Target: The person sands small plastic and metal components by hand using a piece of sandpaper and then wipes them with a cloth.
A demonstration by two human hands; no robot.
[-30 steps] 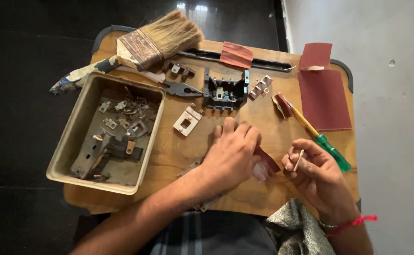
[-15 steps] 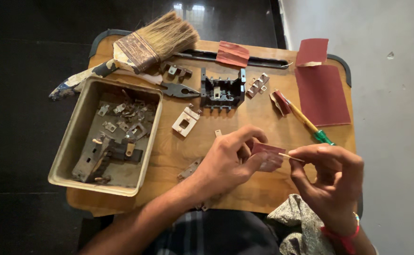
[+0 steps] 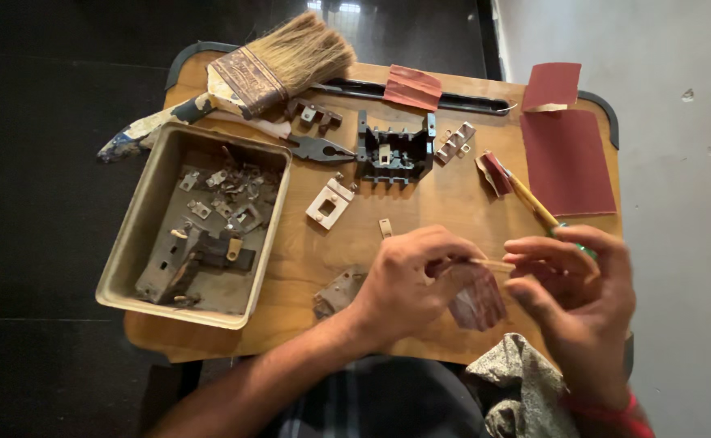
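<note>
Head view has both hands working at about 5 o'clock on the small wooden table point(image 3: 420, 211): the left hand point(image 3: 408, 288) is closed on a scrap of red sandpaper point(image 3: 476, 298), and the right hand point(image 3: 575, 292) has its fingertips pinched on a thin pale metal strip point(image 3: 492, 264) that bridges the two hands. Looks like the strip is being rubbed clean, so my take is: keep the paper folded around the strip, pinch lightly, and pull in short straight strokes so the thin piece doesn't bend; turning it to hit both faces seems wise. Rest of the bench: a tan metal tray point(image 3: 140, 235) of rusty parts at 9 o'clock, a big paintbrush point(image 3: 278, 65) at 11, pliers point(image 3: 319, 148) and a black switch body point(image 3: 394, 150) around 12, a white plastic piece point(image 3: 329, 203) near the middle, bigger sandpaper sheets point(image 3: 566, 158) at 2, and a yellow-shafted screwdriver point(image 3: 530, 203) just above the right hand. A patterned cloth point(image 3: 518, 389) sits at the near edge. Compared with half a second ago, the hands sit about where they were and the strip is still between them; a second ago the right hand was lower with the fingers looser, and the left lay flatter on the table.
</note>
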